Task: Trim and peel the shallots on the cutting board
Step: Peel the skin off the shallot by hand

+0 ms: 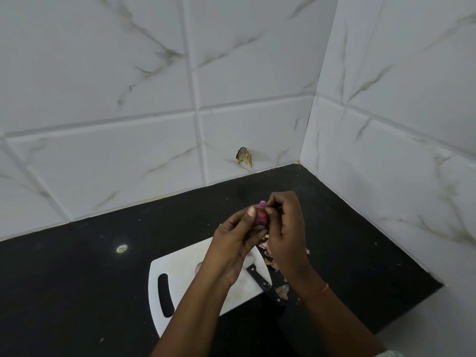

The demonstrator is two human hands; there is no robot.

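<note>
A purple shallot is held in the air above the white cutting board. My left hand grips it from below, thumb on its top. My right hand pinches the skin at the shallot's upper right edge, where a pale pink flap lifts off. A black-handled knife lies on the board's right edge, its blade mostly hidden under my hands. Another peeled piece shows on the board beside my left wrist.
Loose shallot skins lie on the black counter to the right of the board. White marble-look tiled walls close the back and right side. A chipped hole marks the back wall.
</note>
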